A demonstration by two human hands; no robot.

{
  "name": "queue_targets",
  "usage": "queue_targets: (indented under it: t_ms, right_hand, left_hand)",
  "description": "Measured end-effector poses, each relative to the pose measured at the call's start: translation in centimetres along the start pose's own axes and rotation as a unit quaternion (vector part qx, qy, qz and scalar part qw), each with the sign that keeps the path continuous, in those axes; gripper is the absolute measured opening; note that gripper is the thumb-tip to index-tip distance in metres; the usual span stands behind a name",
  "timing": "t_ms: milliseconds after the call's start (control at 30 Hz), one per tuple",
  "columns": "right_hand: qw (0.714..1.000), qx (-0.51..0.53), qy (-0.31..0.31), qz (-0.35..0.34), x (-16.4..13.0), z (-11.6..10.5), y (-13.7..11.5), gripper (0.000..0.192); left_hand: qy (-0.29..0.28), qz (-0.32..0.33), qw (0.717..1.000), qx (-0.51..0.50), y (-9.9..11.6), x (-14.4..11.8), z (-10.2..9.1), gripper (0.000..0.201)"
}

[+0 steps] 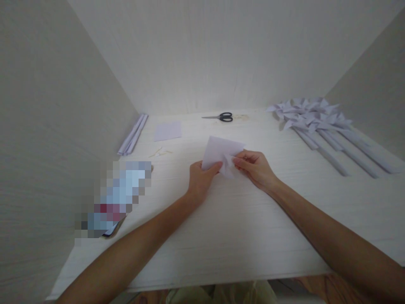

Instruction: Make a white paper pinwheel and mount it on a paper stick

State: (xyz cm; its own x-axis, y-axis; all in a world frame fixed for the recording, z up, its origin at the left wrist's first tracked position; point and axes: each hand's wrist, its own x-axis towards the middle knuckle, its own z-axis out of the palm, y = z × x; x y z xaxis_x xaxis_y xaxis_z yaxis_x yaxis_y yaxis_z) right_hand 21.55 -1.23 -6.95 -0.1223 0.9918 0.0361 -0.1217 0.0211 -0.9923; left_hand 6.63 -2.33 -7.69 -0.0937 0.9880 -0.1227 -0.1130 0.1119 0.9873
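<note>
A square of white paper is held above the middle of the table, with one corner bent in towards its centre. My left hand grips its lower left side, thumb lying on top. At the right side, the thumb and fingers of my right hand pinch the bent corner. Parts of my fingers are hidden behind the sheet. Paper pinwheels with rolled paper sticks lie in a group at the far right.
Black-handled scissors lie near the back wall. A flat paper sheet, rolled paper sticks and some thin pale sticks lie at the left. Nearer, beside the left wall, is a blurred-out phone-like device. Walls rise on three sides.
</note>
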Motion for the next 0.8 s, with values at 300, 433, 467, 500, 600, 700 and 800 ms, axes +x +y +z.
queue_targets:
  t_ms: [300, 433, 467, 500, 600, 700, 800]
  right_hand:
    - [0.999, -0.033, 0.011, -0.001, -0.03, 0.42, -0.08, 0.021]
    - [0.999, -0.048, 0.017, -0.02, -0.08, 0.62, -0.24, 0.017]
    - [0.998, -0.053, 0.018, -0.022, -0.08, 0.67, -0.27, 0.016]
    - [0.998, -0.057, 0.017, -0.023, -0.09, 0.7, -0.27, 0.014]
    - [0.997, -0.066, 0.019, -0.027, -0.06, 0.73, -0.18, 0.014]
    - [0.997, -0.073, 0.02, -0.033, 0.01, 0.64, 0.01, 0.014]
    - [0.995, -0.087, 0.02, -0.032, 0.1, 0.56, 0.15, 0.015]
  left_hand:
    - [-0.013, 0.008, 1.0, -0.006, -0.13, 0.02, -0.05, 0.029]
    - [-0.011, 0.001, 1.0, -0.009, 0.04, -0.02, 0.05, 0.026]
    - [-0.009, -0.001, 1.0, -0.007, 0.07, -0.01, 0.07, 0.026]
    - [-0.006, -0.003, 1.0, -0.005, 0.08, 0.01, 0.08, 0.026]
    - [-0.007, -0.001, 1.0, 0.003, 0.07, 0.08, 0.06, 0.026]
    - [-0.014, 0.005, 1.0, 0.01, 0.01, 0.11, 0.01, 0.026]
    - [-0.019, 0.008, 1.0, 0.013, -0.04, 0.07, -0.06, 0.027]
